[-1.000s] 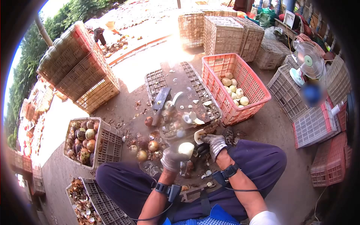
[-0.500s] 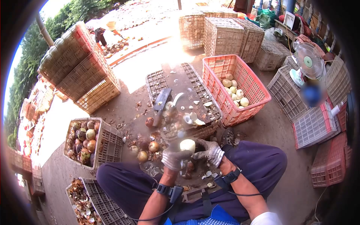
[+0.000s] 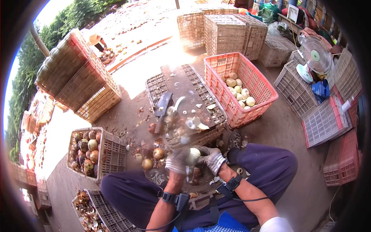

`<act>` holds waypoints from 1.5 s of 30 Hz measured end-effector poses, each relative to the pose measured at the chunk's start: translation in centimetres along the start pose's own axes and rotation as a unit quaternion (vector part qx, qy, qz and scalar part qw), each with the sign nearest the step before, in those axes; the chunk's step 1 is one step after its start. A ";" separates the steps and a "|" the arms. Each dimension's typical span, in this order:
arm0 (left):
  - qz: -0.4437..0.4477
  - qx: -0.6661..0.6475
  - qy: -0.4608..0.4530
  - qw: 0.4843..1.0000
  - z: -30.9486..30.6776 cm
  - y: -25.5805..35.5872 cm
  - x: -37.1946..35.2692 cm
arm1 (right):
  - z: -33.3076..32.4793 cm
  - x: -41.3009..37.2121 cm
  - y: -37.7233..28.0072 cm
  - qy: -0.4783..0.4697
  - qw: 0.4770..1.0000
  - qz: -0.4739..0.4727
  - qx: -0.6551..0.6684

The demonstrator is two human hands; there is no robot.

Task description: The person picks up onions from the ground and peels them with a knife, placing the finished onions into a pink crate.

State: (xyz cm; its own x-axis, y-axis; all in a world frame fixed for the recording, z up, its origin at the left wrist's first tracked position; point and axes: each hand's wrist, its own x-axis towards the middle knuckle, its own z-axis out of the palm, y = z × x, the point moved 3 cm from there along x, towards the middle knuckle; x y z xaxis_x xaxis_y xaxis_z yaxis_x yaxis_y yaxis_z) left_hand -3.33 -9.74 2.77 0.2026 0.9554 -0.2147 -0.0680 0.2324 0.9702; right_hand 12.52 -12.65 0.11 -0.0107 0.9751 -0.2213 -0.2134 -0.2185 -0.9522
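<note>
Between my gloved hands is a pale peeled onion (image 3: pixel 193 156), held low in front of my knees. My left hand (image 3: pixel 177 160) is closed against its left side, and the fingers of my right hand (image 3: pixel 212 158) curl around its right side. Just beyond them stands an upturned crate with a board (image 3: pixel 176 83) on top. On the board lie a cleaver (image 3: pixel 164 104) and scraps of white onion peel (image 3: pixel 179 103). Unpeeled onions (image 3: pixel 158 153) are on the ground left of my hands. A smudge blurs the area just above the onion.
A red crate (image 3: pixel 266 101) of peeled onions stands at the right of the board. At left are a crate of unpeeled onions (image 3: pixel 92 145) and one with skins (image 3: pixel 87 207). Stacked crates (image 3: pixel 77 77), a fan (image 3: pixel 315 56) and a stooping person (image 3: pixel 96 41) are farther off.
The onion has turned slightly between my hands, and both hands remain on it. My view has shifted a little; a blue bag near the fan now shows more clearly.
</note>
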 end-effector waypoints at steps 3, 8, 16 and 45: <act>-0.026 -0.028 0.004 0.999 0.4 0.6 0.0 | 0.0 0.3 0.7 0.005 0.999 0.032 -0.037; -0.010 0.034 -0.003 0.999 0.5 0.6 0.0 | -0.4 0.9 1.6 0.031 0.993 0.075 -0.085; -0.157 -0.037 -0.094 0.982 -0.2 1.0 0.9 | -1.6 1.3 2.1 0.047 0.991 0.116 0.050; 0.020 -0.168 -0.081 0.982 1.7 -2.6 0.4 | 1.3 -0.9 -3.1 0.089 0.993 -0.070 -0.043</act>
State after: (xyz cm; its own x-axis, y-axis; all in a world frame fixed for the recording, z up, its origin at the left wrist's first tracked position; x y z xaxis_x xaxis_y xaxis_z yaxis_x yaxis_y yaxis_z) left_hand -1.46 -10.30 0.34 0.3439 0.9300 -0.1300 -0.3925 0.2681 0.8798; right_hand 11.92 -12.79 3.48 0.1882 0.9758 -0.1111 -0.1160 -0.0902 -0.9891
